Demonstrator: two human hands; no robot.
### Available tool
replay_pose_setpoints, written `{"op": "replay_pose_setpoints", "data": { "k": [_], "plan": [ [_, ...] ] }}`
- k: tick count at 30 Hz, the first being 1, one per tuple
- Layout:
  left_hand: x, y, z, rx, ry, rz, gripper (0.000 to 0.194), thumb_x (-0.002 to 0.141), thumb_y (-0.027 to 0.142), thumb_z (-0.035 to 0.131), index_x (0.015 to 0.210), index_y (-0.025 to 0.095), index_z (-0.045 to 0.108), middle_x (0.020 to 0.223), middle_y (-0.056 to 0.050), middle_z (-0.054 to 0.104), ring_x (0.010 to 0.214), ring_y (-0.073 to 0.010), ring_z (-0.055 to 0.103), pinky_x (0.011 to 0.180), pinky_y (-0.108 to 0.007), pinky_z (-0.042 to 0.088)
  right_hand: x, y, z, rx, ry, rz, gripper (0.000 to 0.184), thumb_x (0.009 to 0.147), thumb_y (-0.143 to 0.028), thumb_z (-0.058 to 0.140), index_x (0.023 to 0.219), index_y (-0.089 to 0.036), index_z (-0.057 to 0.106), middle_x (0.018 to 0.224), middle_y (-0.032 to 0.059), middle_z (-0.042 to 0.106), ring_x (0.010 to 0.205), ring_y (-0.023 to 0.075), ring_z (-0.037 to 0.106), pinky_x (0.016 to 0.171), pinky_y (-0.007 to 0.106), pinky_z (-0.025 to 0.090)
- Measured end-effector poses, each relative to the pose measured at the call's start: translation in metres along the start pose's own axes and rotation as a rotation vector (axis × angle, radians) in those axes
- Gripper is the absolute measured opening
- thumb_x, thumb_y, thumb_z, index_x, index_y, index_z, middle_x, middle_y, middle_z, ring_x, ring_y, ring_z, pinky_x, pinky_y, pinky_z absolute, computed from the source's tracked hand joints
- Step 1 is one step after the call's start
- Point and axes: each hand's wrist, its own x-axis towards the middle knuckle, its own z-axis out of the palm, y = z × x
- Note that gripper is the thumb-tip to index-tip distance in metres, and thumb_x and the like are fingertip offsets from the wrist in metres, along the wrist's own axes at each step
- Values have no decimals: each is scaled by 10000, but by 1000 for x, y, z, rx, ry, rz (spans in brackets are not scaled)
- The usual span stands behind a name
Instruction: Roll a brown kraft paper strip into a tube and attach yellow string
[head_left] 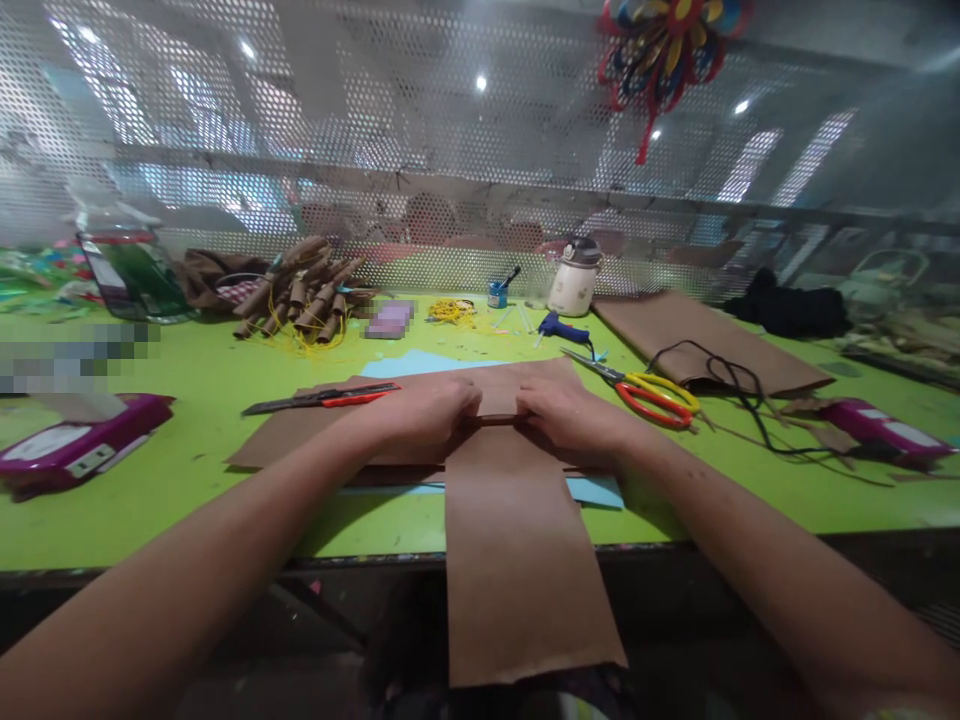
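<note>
My left hand (427, 408) and my right hand (564, 412) lie side by side on the green table (187, 480), fingers curled and pressed onto the far end of a long brown paper strip (517, 560). The strip runs toward me and hangs over the table's near edge. Under it lies a wider brown paper sheet (300, 430) on top of a light blue sheet (592, 490). A red-handled cutter (322, 398) rests just left of my left hand. Scissors with red and yellow handles (645, 388) lie to the right of my right hand.
A pile of brown paper rolls (307, 290) sits at the back left. A blue glue gun (562, 328), a small white appliance (574, 280) and a blue pot (497, 292) stand at the back. More brown paper (705, 345) with a black cord lies right. Purple tape dispensers (75, 445) sit at both sides.
</note>
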Motion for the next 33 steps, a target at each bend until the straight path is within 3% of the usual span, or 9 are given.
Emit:
{"op": "replay_pose_setpoints", "data": {
  "k": [10,14,20,25,30,33],
  "plan": [
    [-2,9,-2,142,58,107,132,781,282,469,741,189,554,766,-49,575,582,-153,451,507,-278,259,-3,-10,0,-294,-77,-29,155,874,-208,429,840,-149,568,918,98,591,804,194,513,673,297,336],
    [-3,11,-5,117,56,71,109,761,231,474,736,182,568,772,-51,593,602,-157,471,514,-273,271,-3,-13,2,-343,-70,-7,171,877,-206,414,860,-147,574,928,102,601,786,195,519,655,302,332],
    [5,2,-9,-237,-65,-107,187,763,280,474,790,187,634,670,-3,602,585,-130,483,525,-240,306,-3,-19,-5,-367,52,6,120,851,-169,455,773,-154,545,861,76,587,769,175,493,658,292,320],
    [10,-4,-15,-408,-61,-85,428,868,465,357,707,148,595,658,-6,564,581,-113,443,557,-228,330,-3,-26,-9,-337,173,36,119,824,-85,440,761,-152,515,843,63,552,702,144,450,633,280,306],
    [8,0,-15,-634,-71,-14,392,872,471,398,824,166,640,838,-24,640,756,-143,521,702,-233,384,-1,-27,-8,-353,263,3,133,846,-104,428,753,-153,510,822,58,526,705,150,429,636,282,309],
    [8,1,-11,-754,-63,-40,345,856,446,444,929,183,657,929,-22,658,804,-151,535,736,-239,387,-1,-24,-6,-350,313,-7,147,850,-98,421,746,-152,511,832,63,518,715,152,429,652,282,327]
  ]
}}
